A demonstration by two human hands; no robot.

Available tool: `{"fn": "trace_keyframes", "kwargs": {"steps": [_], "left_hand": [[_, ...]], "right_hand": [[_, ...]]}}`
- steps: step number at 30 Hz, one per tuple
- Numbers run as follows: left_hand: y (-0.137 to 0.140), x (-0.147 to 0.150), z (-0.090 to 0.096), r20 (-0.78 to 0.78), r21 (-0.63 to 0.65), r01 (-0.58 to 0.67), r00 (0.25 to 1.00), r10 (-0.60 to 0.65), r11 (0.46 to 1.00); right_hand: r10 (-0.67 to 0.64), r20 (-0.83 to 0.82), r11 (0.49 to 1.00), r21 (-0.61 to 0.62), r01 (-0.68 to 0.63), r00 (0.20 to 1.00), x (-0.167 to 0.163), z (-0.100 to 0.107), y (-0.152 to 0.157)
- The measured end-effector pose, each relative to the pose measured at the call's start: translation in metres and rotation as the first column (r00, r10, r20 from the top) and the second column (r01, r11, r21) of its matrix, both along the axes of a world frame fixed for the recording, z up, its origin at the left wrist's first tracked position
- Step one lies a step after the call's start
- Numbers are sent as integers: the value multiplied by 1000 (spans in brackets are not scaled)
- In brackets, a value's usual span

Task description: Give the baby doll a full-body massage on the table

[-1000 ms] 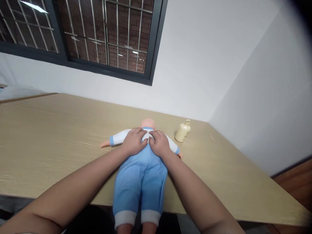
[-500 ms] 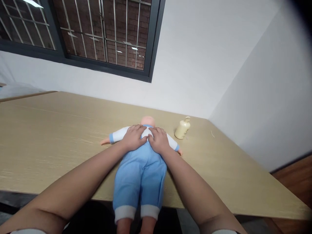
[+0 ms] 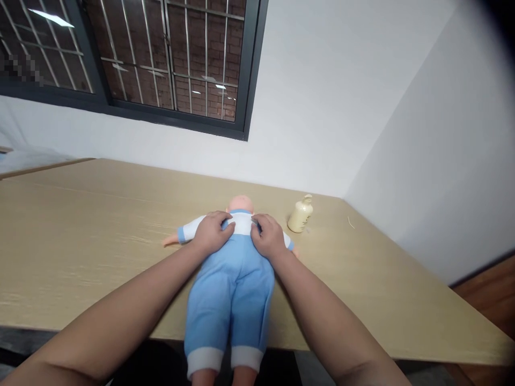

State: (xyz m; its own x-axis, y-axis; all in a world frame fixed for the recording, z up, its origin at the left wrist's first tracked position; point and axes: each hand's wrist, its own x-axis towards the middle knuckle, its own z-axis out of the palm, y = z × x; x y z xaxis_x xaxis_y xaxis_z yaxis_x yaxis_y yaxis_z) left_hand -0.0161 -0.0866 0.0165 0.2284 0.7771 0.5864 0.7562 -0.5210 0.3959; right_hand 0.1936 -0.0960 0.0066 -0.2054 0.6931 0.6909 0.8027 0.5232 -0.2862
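A baby doll (image 3: 241, 257) in a white and light blue outfit lies face down on the table, arms spread and lower legs hanging past the front edge. My left hand (image 3: 212, 231) rests on the left side of its upper back, fingers curved and thumb apart. On the right side, my right hand (image 3: 267, 235) mirrors it, with the thumb away from the bent fingers. Between the hands the white back of the top shows. Both hands touch the doll without closing round it. Its face is hidden.
A cream pump bottle (image 3: 300, 213) stands right of the doll's head. Farther right, a thin pale strip (image 3: 351, 222) lies on the wooden table (image 3: 100, 225). Behind are a white wall (image 3: 306, 118) and a barred window (image 3: 173, 59). Clear plastic (image 3: 32, 158) lies at the far left.
My hands have slid apart, from the middle of the doll's upper back out to its sides, and their fingers are more bent. The view has shifted slightly.
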Motion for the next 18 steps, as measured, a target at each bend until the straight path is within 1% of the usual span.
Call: {"fn": "trace_keyframes", "kwargs": {"steps": [1,3,4,6,8,9,11,14,18], "left_hand": [[-2,-3,2,-2,27,-31,1000,31,999],[-6,-9,9,-39,28,-102,994,103,994],[-6,-12,13,-75,-9,-138,988,136,990],[-5,-19,19,-191,-135,-187,968,160,973],[-2,-24,21,-316,-270,-202,942,111,941],[-1,-27,22,-356,-319,-204,931,83,926],[1,-29,20,-387,-381,-208,921,49,901],[2,-31,17,-392,-426,-213,919,33,879],[4,-29,12,-354,-498,-213,935,27,841]], "right_hand": [[-20,6,1000,7,20,1000,1,3,-3],[-90,54,994,-56,93,994,3,12,-9],[-136,91,982,-116,146,986,3,17,-12],[-203,177,937,-249,243,963,4,25,-16],[-214,244,892,-347,291,946,5,30,-19],[-201,261,877,-381,292,944,6,31,-20],[-158,265,865,-427,263,951,7,29,-21],[-111,245,857,-467,217,963,7,25,-21],[-97,216,844,-500,195,972,4,21,-17]]}}
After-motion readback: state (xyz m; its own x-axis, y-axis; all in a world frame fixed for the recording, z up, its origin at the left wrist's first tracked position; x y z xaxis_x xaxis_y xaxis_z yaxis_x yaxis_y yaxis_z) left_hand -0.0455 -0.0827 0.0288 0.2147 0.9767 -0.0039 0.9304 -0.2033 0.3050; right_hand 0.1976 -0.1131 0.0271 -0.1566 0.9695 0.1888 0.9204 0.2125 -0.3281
